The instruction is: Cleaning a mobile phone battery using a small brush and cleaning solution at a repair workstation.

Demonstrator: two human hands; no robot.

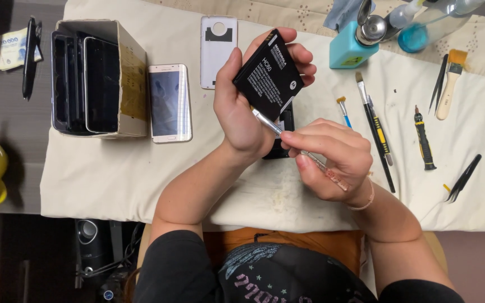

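Battery (269, 76), black and flat, sits in my left hand (242, 109); the fingers wrap behind it and the thumb presses on its near edge, so it is lifted above the cloth and tilted. I see a dark phone body (283, 130) just under this hand, mostly hidden. My right hand (329, 160) is closed in a narrow pinch on a thin tool (298, 148) with a silver tip and a clear pinkish handle; the tip touches the lower edge of the battery.

On the white cloth (113, 174), to the left, lies a white phone (169, 103) face up, just beside a cardboard box (97, 78) that holds several dark phones standing on edge. A white back cover (218, 50) lies above the left hand. To the right I see a small blue brush (343, 111), a long brush (374, 132), a screwdriver (424, 140), a flat wooden brush (450, 84), black tweezers (465, 178) and a teal bottle (355, 47) with a metal top.
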